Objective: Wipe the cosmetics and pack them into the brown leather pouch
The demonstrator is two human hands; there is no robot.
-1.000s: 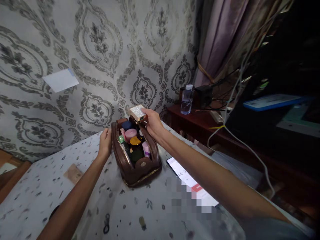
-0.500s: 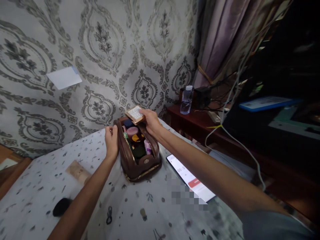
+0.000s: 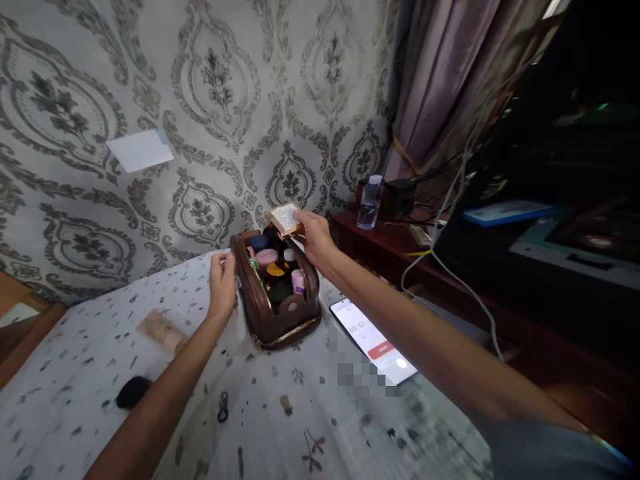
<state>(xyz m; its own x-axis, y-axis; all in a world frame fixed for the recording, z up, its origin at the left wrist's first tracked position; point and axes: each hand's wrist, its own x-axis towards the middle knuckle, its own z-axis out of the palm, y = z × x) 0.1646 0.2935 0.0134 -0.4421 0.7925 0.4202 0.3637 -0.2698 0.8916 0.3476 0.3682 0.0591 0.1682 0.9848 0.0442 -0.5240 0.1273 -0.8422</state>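
Shifted rightward, the glittery compact point(image 3: 286, 219) pinched in my right hand point(image 3: 316, 237) hangs by the brown cosmetic bag's point(image 3: 260, 300) long-axis end nearest the wall-side edge of the bed point(image 3: 260, 393), my left hand point(image 3: 223, 277) curled alongside, hold unclear.

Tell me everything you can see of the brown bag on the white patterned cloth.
The brown bag looks like smooth, slightly shiny leather. Gold-toned zipper teeth run low across its near end, below a round stud. It sits upright on the white patterned cloth, its top open, with a pink container among the items inside. The left hand is at its left side; contact is unclear. The right hand holds a glittery case above its far end.
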